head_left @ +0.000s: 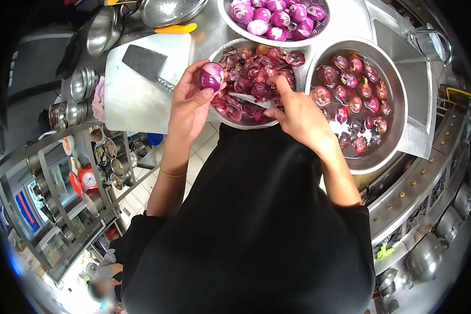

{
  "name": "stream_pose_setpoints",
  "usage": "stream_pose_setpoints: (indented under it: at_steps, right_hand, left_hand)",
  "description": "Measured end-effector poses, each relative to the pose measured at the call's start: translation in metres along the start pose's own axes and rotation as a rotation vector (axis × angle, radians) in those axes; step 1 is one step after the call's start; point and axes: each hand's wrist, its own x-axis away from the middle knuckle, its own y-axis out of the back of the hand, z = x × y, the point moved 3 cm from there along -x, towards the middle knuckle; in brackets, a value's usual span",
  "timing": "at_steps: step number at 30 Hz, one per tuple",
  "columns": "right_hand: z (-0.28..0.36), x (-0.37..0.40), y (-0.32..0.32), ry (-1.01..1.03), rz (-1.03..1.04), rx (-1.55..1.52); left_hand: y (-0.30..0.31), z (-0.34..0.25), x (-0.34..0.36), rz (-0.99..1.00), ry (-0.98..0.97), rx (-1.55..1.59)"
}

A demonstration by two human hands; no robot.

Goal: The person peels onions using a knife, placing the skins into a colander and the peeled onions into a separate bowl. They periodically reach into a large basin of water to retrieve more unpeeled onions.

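My left hand (pixel 187 107) is closed around a red onion (pixel 211 77), its purple, glossy surface facing up. A small knife (pixel 250 99) is gripped in my right hand (pixel 304 118); its pale blade points left and my fingers hide the handle. Both hands are over a metal bowl (pixel 212 55) heaped with dark red onion skins (pixel 246 70). To the right stands a large metal basin (pixel 401 107), where several unpeeled red onions (pixel 355 103) sit in water. Beyond the bowl, a colander (pixel 229 25) holds several peeled purple onions (pixel 280 19).
On the left, a cleaver (pixel 144 63) lies on a white cutting board (pixel 136 107), with a yellow-handled tool (pixel 177 28) behind. Metal bowls (pixel 103 30) stand farther left. A metal rack (pixel 52 178) is at lower left, where another person (pixel 107 275) is partly visible. A sink (pixel 397 39) lies at right.
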Motion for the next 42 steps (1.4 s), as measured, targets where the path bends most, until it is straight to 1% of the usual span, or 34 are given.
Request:
stream_pose_setpoints:
  at_steps: [3, 7, 9, 12, 14, 15, 16, 18, 19, 21, 25, 27, 32, 34, 36, 39, 40, 42]
  right_hand:
    - [0.005, -0.001, 0.003, -0.015, 0.058, -0.043]
    - [-0.001, -0.002, -0.006, 0.031, 0.02, -0.107]
    - [-0.006, 0.0, -0.006, -0.071, -0.059, -0.107]
    - [0.001, 0.002, 0.002, -0.128, -0.082, -0.168]
    - [0.01, 0.003, 0.01, -0.019, -0.205, -0.331]
    - [0.013, 0.004, 0.015, -0.142, -0.142, -0.463]
    - [0.016, 0.005, 0.018, -0.047, -0.232, -0.442]
    - [0.023, 0.006, 0.02, 0.123, -0.286, -0.362]
    - [0.025, 0.006, 0.019, 0.125, -0.286, -0.363]
    - [0.036, 0.008, 0.019, 0.29, -0.316, -0.304]
    - [0.041, 0.009, 0.015, 0.302, -0.282, -0.325]
    - [0.041, 0.007, 0.014, 0.289, -0.251, -0.335]
    - [0.04, 0.007, 0.012, 0.29, -0.279, -0.35]
    - [0.042, 0.009, 0.014, 0.284, -0.273, -0.364]
    - [0.046, 0.011, 0.015, 0.246, -0.172, -0.442]
    - [0.043, 0.009, 0.015, 0.211, -0.16, -0.444]
    - [0.043, 0.009, 0.014, 0.211, -0.16, -0.444]
    - [0.045, 0.009, 0.014, 0.281, -0.197, -0.44]
  left_hand:
    - [0.003, -0.001, -0.001, -0.02, -0.002, 0.01]
    - [0.004, -0.003, 0.003, -0.032, 0.0, 0.025]
    - [0.004, -0.003, 0.003, -0.03, 0.0, 0.037]
    - [-0.001, -0.004, 0.004, -0.088, -0.044, -0.06]
    - [-0.007, -0.009, 0.006, -0.113, -0.081, -0.246]
    - [-0.01, -0.011, 0.006, -0.135, -0.124, -0.349]
    - [-0.014, -0.012, 0.006, -0.142, -0.126, -0.35]
    - [-0.02, -0.014, 0.006, -0.16, -0.127, -0.435]
    - [-0.02, -0.015, 0.005, -0.13, -0.189, -0.496]
    - [-0.025, -0.017, 0.004, -0.111, -0.209, -0.512]
    - [-0.029, -0.018, 0.004, -0.061, -0.27, -0.51]
    - [-0.032, -0.02, 0.005, -0.064, -0.264, -0.516]
    - [-0.037, -0.021, 0.007, -0.063, -0.272, -0.515]
    - [-0.038, -0.022, 0.007, -0.045, -0.312, -0.526]
    - [-0.039, -0.022, 0.008, -0.046, -0.31, -0.539]
    - [-0.04, -0.022, 0.008, -0.046, -0.311, -0.545]
    - [-0.04, -0.023, 0.008, -0.042, -0.312, -0.539]
    - [-0.039, -0.023, 0.008, -0.028, -0.309, -0.534]
